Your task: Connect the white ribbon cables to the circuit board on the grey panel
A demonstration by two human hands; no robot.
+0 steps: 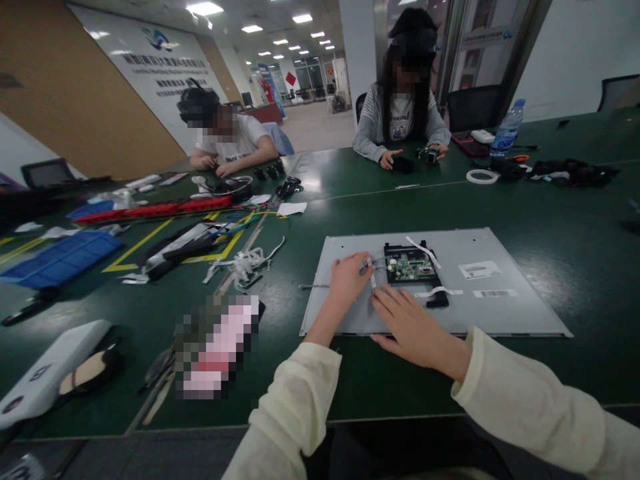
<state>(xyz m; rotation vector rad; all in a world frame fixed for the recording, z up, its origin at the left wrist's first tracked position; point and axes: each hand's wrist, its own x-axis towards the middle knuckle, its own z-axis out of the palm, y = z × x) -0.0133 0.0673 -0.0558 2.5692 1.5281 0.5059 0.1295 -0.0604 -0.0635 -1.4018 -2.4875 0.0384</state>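
A flat grey display panel [505, 307] lies on the table in front of me. On it sits a black plastic bracket [438, 299] around a green circuit board [410, 268]. White tape strips [425, 252] cross the bracket's top and lower parts. Left of the board, my left hand [350, 279] has its fingertips closed at the upper end of another white tape strip [373, 275], over a thin grey cable [381, 261]. My right hand [407, 327] rests on the panel's near edge, fingers stretched out, their tips by that strip's lower end.
Left of the panel lie crumpled white strips [243, 267], a phone-like pink item [225, 347], a blue tray [63, 257] and a white device [55, 373]. Two people [230, 137] sit across the table. A tape roll [482, 177] and a water bottle [508, 130] are at the far right.
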